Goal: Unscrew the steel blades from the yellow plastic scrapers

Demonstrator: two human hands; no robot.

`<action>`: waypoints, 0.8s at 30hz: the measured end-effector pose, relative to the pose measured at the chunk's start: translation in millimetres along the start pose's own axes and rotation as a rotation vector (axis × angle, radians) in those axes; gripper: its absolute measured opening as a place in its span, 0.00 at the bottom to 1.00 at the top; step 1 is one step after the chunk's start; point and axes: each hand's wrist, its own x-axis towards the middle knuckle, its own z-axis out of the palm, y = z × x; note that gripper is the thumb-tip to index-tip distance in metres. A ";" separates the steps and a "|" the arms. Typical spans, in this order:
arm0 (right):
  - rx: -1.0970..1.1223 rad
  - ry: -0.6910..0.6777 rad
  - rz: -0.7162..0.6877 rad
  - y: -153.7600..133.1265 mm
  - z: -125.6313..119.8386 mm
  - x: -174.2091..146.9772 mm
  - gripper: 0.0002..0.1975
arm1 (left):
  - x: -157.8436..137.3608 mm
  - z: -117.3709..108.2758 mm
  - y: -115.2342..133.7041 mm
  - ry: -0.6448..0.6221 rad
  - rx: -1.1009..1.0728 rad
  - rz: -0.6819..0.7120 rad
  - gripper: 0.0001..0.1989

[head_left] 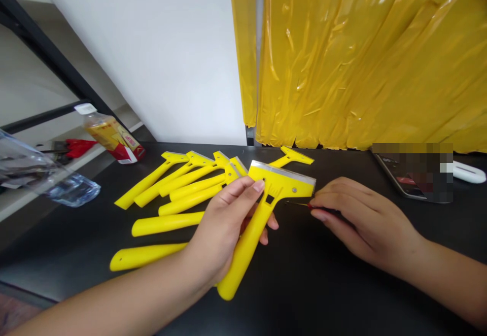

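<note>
A: We look down on a black tabletop (312, 285); what rises behind it?

B: Wrinkled yellow sheeting (342, 62) toward the right, and a plain white panel (171, 46) beside it; in front of the panel we find a row of yellow scrapers (190, 175) fanned out on the table, some partly hidden by the person's left arm.

A: And the hands?

B: The left hand (224, 209) is closed round a yellow scraper (253, 229), thumb on its head; we see that scraper raised in the middle, blade edge up, handle slanting toward us; the right hand (361, 214) is pinched nearly closed, just beside the head's right end.

A: What sits farther out?

B: On the left, a clear plastic bottle (76, 189) and one with a red and yellow label (114, 135); on the right, a dark phone (390, 173), partly blurred out, with a white object (470, 172) next to it; behind the raised head, a lone scraper (299, 155).

A: The smallest things?

B: A slim tool (299, 204) in the right fingertips, its thin shaft pointing left beneath the head; then a screw (294, 190) in that head; we cannot tell whether shaft and scraper touch.
</note>
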 end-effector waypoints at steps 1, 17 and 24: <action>-0.004 -0.003 0.002 0.3 0.2 -0.1 0.04 | 0.0 0.0 0.0 -0.001 0.001 -0.002 0.15; -0.115 -0.007 -0.001 3.7 -3.2 -0.7 0.05 | 0.2 0.9 1.3 0.015 -0.035 0.009 0.14; -0.159 -0.010 0.034 2.2 -10.0 -0.7 0.06 | 2.4 1.0 2.8 0.088 -0.089 0.010 0.12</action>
